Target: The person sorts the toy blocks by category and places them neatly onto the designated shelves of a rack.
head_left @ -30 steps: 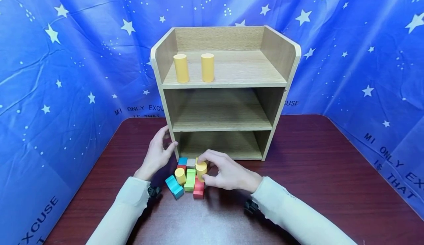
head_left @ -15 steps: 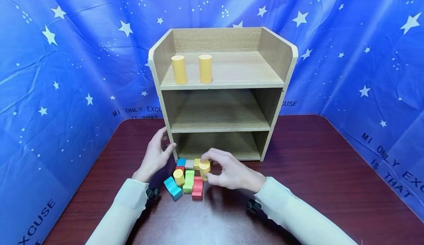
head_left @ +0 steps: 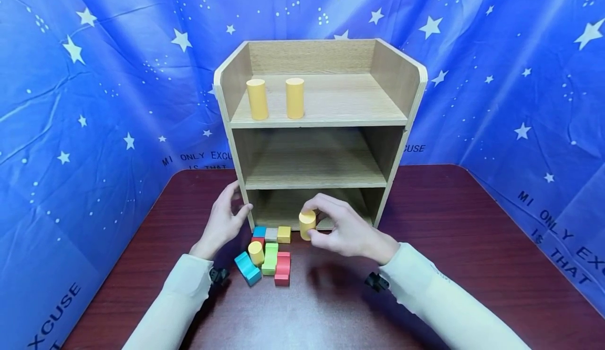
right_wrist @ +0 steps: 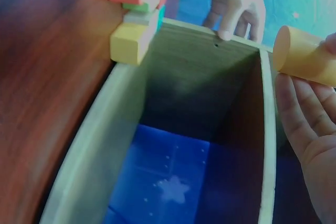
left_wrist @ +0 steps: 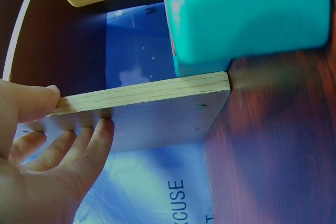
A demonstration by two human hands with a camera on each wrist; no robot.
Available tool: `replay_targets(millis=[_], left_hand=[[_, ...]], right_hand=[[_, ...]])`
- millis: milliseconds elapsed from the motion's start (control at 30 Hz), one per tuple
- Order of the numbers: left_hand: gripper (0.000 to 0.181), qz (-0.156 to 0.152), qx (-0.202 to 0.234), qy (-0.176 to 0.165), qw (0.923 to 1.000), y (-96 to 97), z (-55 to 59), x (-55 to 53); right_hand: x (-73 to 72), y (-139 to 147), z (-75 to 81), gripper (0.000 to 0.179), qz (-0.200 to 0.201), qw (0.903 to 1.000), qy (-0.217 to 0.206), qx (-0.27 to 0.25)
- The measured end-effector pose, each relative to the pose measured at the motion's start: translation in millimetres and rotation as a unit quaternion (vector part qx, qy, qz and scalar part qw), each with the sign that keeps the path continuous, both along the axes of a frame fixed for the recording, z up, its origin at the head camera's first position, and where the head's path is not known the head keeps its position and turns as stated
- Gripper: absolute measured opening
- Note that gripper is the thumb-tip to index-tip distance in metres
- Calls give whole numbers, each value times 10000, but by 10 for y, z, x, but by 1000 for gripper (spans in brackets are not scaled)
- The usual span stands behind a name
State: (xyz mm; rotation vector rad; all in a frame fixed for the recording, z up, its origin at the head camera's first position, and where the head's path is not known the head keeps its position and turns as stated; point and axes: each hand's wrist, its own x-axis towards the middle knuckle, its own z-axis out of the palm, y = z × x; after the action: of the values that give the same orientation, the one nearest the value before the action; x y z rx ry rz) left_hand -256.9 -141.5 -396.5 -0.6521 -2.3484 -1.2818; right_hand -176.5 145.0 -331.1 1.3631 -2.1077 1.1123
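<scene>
My right hand pinches a yellow cylinder block between thumb and fingers. It is held up off the table in front of the wooden shelf's bottom compartment; the right wrist view also shows the cylinder. My left hand holds the left side panel of the wooden shelf. In the left wrist view its thumb lies on the panel's front edge and its fingers touch the outer face. Two yellow cylinders, a left one and a right one, stand upright apart on the top board.
Toy blocks cluster before the shelf's left front: a yellow cylinder, a teal block, a green block, a red block and a yellow block, among others. A starry blue curtain surrounds the dark red table.
My right hand has lifted the yellow cylinder away from the other blocks, moving right and up, so the small yellow block shows fully. My left hand stays on the shelf's side.
</scene>
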Motion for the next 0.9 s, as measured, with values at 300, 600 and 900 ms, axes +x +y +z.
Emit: replay_targets(millis=[300,600,900], left_hand=[[60,4,7,30,10000,-5,-1,7],[60,-32,22,42,10000,1,9,14],[60,-46,32,97,9999,-4,3,9]], right_hand=[[184,25,410,32,-389,9990,218,-40],[4,134,424,32,-561,9976,388,-82],[-106,200,501,30,-545,9964,535,-377]])
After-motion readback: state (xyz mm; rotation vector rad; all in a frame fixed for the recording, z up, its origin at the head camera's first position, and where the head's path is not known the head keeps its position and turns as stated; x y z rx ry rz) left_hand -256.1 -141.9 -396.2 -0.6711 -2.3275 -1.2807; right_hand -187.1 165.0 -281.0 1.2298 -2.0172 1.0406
